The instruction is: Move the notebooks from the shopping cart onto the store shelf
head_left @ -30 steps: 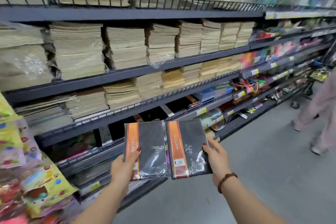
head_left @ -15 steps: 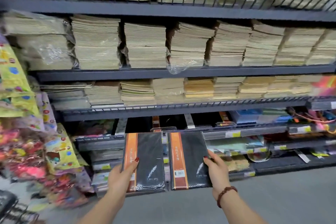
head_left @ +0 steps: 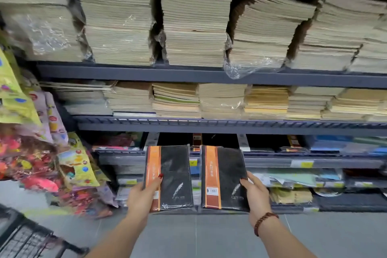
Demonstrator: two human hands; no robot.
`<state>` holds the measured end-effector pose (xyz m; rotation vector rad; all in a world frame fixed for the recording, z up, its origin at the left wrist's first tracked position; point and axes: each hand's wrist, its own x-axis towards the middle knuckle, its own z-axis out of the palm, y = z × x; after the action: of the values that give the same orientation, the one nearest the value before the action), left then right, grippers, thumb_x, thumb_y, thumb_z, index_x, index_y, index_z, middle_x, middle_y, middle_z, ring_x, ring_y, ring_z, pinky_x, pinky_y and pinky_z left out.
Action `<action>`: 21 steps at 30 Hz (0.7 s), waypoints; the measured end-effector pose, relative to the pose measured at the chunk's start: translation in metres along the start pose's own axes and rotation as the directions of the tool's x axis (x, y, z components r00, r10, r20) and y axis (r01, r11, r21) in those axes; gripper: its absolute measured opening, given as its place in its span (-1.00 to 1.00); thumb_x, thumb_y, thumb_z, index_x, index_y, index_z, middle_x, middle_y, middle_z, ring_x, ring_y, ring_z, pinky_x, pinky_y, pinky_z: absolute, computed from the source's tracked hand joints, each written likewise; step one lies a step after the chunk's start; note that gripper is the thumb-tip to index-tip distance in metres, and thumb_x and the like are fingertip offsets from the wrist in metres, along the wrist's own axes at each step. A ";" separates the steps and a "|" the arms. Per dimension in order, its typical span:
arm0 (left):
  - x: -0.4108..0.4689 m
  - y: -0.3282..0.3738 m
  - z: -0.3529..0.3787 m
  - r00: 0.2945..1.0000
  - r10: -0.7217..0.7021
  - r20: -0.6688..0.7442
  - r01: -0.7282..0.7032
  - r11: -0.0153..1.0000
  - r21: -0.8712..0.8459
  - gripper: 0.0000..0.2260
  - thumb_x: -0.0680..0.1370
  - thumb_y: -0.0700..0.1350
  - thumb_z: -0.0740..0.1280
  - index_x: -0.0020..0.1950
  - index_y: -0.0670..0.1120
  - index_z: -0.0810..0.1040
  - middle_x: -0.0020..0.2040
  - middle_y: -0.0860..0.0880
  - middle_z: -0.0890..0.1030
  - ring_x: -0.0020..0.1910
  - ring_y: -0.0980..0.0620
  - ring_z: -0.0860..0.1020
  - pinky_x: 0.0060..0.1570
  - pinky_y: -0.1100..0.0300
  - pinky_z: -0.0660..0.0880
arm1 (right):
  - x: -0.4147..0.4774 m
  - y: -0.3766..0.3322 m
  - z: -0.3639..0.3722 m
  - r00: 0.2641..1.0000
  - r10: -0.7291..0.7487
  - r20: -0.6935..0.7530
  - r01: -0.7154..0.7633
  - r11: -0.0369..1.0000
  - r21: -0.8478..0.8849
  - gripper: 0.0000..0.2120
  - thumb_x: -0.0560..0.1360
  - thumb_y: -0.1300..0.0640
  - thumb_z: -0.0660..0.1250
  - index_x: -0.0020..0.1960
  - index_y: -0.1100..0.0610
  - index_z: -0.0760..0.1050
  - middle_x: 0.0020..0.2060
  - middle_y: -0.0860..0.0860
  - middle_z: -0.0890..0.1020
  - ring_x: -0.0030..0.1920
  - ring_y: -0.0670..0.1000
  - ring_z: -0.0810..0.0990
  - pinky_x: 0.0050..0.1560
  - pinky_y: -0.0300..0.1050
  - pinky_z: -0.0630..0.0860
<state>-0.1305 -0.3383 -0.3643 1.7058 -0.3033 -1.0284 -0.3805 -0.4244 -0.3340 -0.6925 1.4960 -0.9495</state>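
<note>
I hold two black notebooks, each with an orange band down its left side and wrapped in clear film, upright and side by side in front of the shelving. My left hand grips the left notebook at its lower left edge. My right hand grips the right notebook at its lower right edge. Both cover the dark shelf with yellow price tags, where similar black and orange notebooks stand behind dividers. The black wire shopping cart shows at the bottom left corner.
Tall stacks of beige exercise books fill the upper shelves, some in plastic wrap. Colourful packets hang at the left end of the shelving. Grey tiled floor lies below my arms. Lower shelves hold folders and dark items.
My view has swung left and closer, so the shelving now faces me squarely. Both hands still hold the notebooks side by side, now level with the dark shelf. The cart corner has come into sight.
</note>
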 end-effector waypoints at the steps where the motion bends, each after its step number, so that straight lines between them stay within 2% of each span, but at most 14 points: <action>1: 0.006 0.001 0.004 1.000 0.008 -0.007 -0.008 1.000 -0.015 -0.86 0.44 -0.07 0.46 -0.08 -0.12 0.63 -0.16 -0.17 0.70 -0.16 -0.17 0.66 -0.10 0.01 0.59 | 0.005 -0.003 0.004 1.000 -0.005 0.017 0.005 1.000 -0.001 -0.65 0.50 0.31 0.29 0.25 0.09 0.49 0.07 0.00 0.52 0.08 0.03 0.44 0.14 -0.11 0.32; 5: 0.036 0.001 0.021 1.000 0.012 -0.027 -0.013 0.999 -0.041 -0.90 0.45 -0.08 0.46 -0.12 -0.08 0.61 -0.14 -0.17 0.69 -0.14 -0.17 0.65 -0.18 0.10 0.56 | 0.041 -0.007 0.021 0.999 -0.024 0.042 0.025 0.999 -0.023 -0.63 0.44 0.33 0.36 0.20 0.06 0.50 -0.13 -0.04 0.60 -0.12 -0.08 0.53 0.03 -0.10 0.37; 7: 0.054 -0.001 0.030 0.999 0.025 -0.043 -0.027 0.999 -0.041 -0.89 0.45 -0.07 0.46 -0.14 -0.08 0.60 -0.13 -0.17 0.67 -0.15 -0.16 0.63 -0.20 0.09 0.53 | 0.065 -0.006 0.032 0.997 -0.035 0.068 0.037 0.999 -0.034 -0.59 0.43 0.35 0.38 0.22 0.07 0.48 -0.03 0.00 0.62 -0.07 -0.05 0.56 0.03 -0.11 0.39; 9: 0.073 -0.004 0.040 0.998 0.016 -0.055 -0.018 0.999 -0.042 -0.85 0.44 -0.04 0.46 -0.15 -0.09 0.56 -0.18 -0.11 0.62 -0.20 -0.08 0.57 -0.22 0.11 0.47 | 0.087 -0.008 0.044 0.994 -0.060 0.089 0.065 0.996 -0.053 -0.48 0.42 0.37 0.38 0.34 0.11 0.42 0.10 0.02 0.59 0.04 0.03 0.55 0.07 -0.11 0.39; 11: 0.089 -0.006 0.049 0.997 -0.008 -0.079 0.004 0.999 -0.054 -0.74 0.41 0.02 0.48 -0.18 -0.11 0.49 -0.22 -0.05 0.55 -0.23 0.00 0.51 -0.17 0.11 0.41 | 0.106 -0.015 0.056 0.989 -0.087 0.119 0.097 0.992 -0.075 -0.42 0.43 0.39 0.37 0.40 0.14 0.33 0.06 -0.01 0.52 0.09 0.06 0.51 0.08 -0.17 0.34; 14: 0.114 -0.013 0.058 0.994 -0.015 -0.110 0.013 1.000 -0.014 -0.63 0.33 0.12 0.52 -0.16 -0.14 0.52 -0.12 -0.10 0.62 -0.15 -0.07 0.57 -0.05 0.05 0.46 | 0.134 -0.021 0.072 0.973 -0.135 0.189 0.158 0.981 -0.110 -0.36 0.43 0.36 0.39 0.44 0.21 0.22 0.12 0.07 0.46 0.01 -0.01 0.42 0.05 -0.21 0.30; 16: 0.128 -0.016 0.061 0.992 -0.029 -0.124 0.028 1.000 -0.012 -0.59 0.32 0.14 0.52 -0.03 -0.13 0.57 -0.03 -0.13 0.64 -0.08 -0.10 0.59 -0.01 0.02 0.49 | 0.150 -0.021 0.082 0.966 -0.153 0.207 0.186 0.971 -0.153 -0.41 0.41 0.33 0.43 0.36 0.23 0.28 0.08 0.06 0.48 -0.03 -0.02 0.41 0.02 -0.18 0.32; 18: 0.139 -0.021 0.066 0.991 -0.041 -0.130 0.041 0.999 -0.001 -0.28 0.20 0.26 0.53 0.20 -0.13 0.53 0.08 -0.10 0.63 0.04 -0.12 0.58 0.15 -0.04 0.48 | 0.164 -0.019 0.089 0.968 -0.169 0.185 0.208 0.955 -0.213 -0.59 0.37 0.31 0.47 0.13 0.20 0.37 -0.17 0.01 0.48 -0.12 0.01 0.45 -0.10 -0.18 0.38; 19: 0.143 -0.025 0.067 0.991 -0.032 -0.132 0.033 0.999 0.002 -0.13 0.10 0.33 0.53 0.27 -0.12 0.50 0.13 -0.10 0.62 0.09 -0.14 0.58 0.20 -0.09 0.47 | 0.170 -0.017 0.091 0.966 -0.190 0.174 0.231 0.940 -0.252 -0.66 0.34 0.30 0.49 0.02 0.21 0.42 -0.28 -0.01 0.47 -0.20 0.03 0.47 -0.23 -0.17 0.41; 21: 0.151 -0.031 0.069 0.988 -0.025 -0.150 0.024 1.000 -0.003 -0.01 0.02 0.38 0.52 0.32 -0.11 0.47 0.17 -0.12 0.61 0.11 -0.16 0.59 0.19 -0.11 0.49 | 0.181 -0.010 0.094 0.960 -0.230 0.161 0.272 0.904 -0.328 -0.76 0.32 0.26 0.51 -0.16 0.17 0.45 -0.42 -0.01 0.44 -0.32 0.03 0.46 -0.39 -0.19 0.35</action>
<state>-0.1014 -0.4683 -0.4681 1.7788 -0.1847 -0.9114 -0.3165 -0.6002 -0.4155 -1.2042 1.5068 -0.8230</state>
